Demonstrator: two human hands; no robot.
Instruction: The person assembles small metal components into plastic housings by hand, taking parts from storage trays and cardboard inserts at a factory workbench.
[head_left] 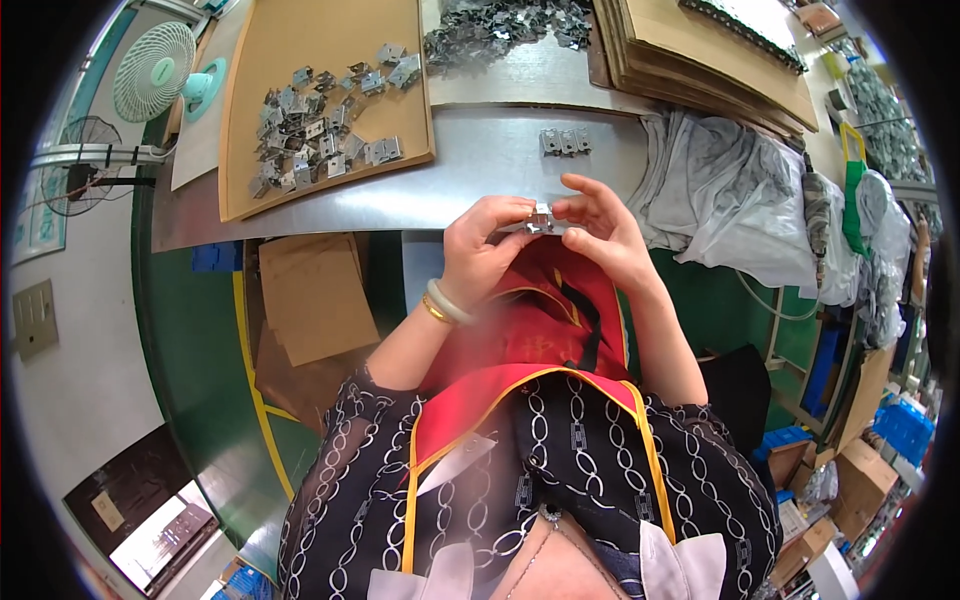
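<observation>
Between my hands, at the front edge of the metal table [470, 150], is a small bent metal bracket [540, 218]. My left hand [485, 240] pinches its left side between thumb and fingers. Around its right side, my right hand [605, 228] has thumb and fingers apart; its fingertips are close to the bracket, and whether they touch it I cannot tell. Just beyond my hands, several like metal brackets [566, 142] lie in a short row on the table.
A shallow cardboard tray [330, 30] at the left holds a heap of metal brackets [310, 130]. More metal parts [510, 30] are piled at the back. Stacked cardboard sheets [700, 60], white cloths [720, 180] and a hanging power driver [817, 215] stand at the right. A green fan [155, 72] is far left.
</observation>
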